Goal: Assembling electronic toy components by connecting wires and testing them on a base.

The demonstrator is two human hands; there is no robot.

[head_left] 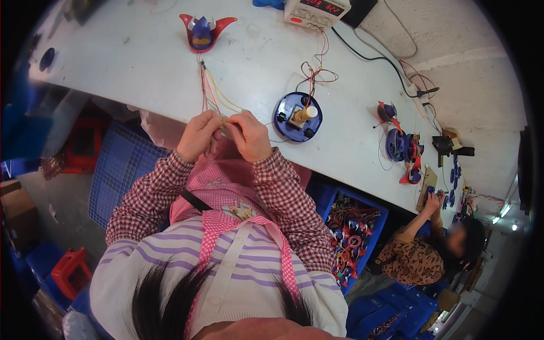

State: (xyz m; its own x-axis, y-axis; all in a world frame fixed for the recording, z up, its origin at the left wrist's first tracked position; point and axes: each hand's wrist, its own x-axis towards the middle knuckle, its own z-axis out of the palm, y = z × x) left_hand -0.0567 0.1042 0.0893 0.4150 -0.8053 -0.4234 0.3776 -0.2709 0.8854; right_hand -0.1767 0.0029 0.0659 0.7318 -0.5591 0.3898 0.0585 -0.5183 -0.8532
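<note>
My left hand (201,136) and my right hand (248,136) are close together at the table's near edge. Both are closed, with thumbs and fingers pinching thin wires (211,88) between them. Red, yellow and pale wires run from my fingers up to a purple toy head (202,38) with red wing-like sides and grey horns, lying on the table. The exact wire ends are hidden by my fingertips. Just right of my right hand, a round dark-blue base (286,103) carries a pale upright post and thin leads.
A bench power supply (310,16) with a lit red display stands at the far side. More toy parts (396,144) lie right on the white table (130,62). A blue bin (371,241) of wired toy parts sits below the edge. A co-worker (416,258) handles parts farther right.
</note>
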